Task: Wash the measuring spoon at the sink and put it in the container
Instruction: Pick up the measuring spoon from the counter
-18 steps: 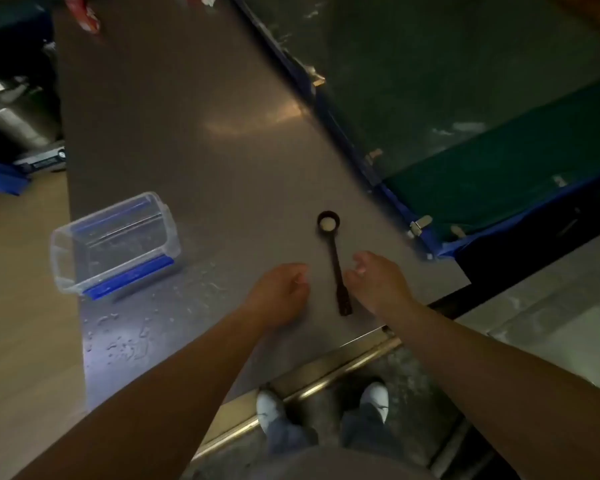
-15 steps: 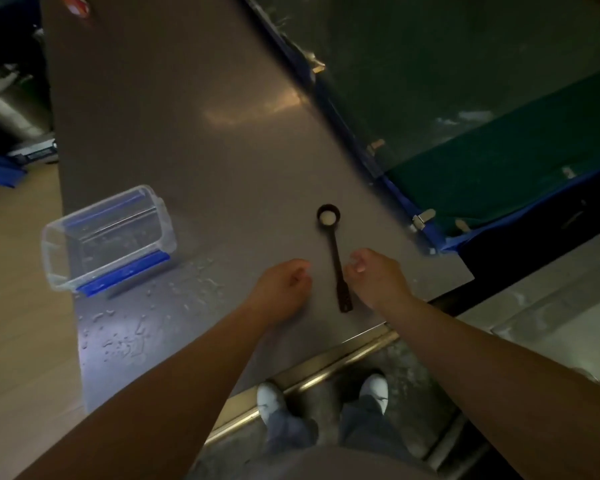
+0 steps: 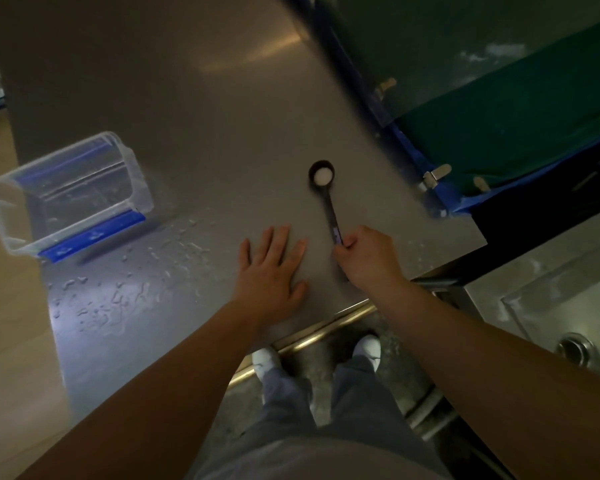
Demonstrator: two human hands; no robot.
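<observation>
A dark measuring spoon (image 3: pixel 327 195) lies on the grey steel counter (image 3: pixel 201 98), its round bowl holding something white and pointing away from me. My right hand (image 3: pixel 369 255) is closed around the near end of the spoon's handle. My left hand (image 3: pixel 271 268) rests flat on the counter just left of the spoon, fingers spread, holding nothing. A clear plastic container (image 3: pixel 66 194) with blue trim lies on its side at the counter's left edge. The steel sink (image 3: pixel 551 306) with its drain (image 3: pixel 575 348) is at the lower right.
Water drops (image 3: pixel 118 289) cover the counter between the container and my left hand. A large green bin with blue edging and metal clasps (image 3: pixel 499 116) borders the counter on the right. My feet stand on the floor below the counter's near edge.
My right hand has closed on the spoon's handle end. My left hand has opened from a loose fist and lies flat on the counter. The view has shifted, showing the sink.
</observation>
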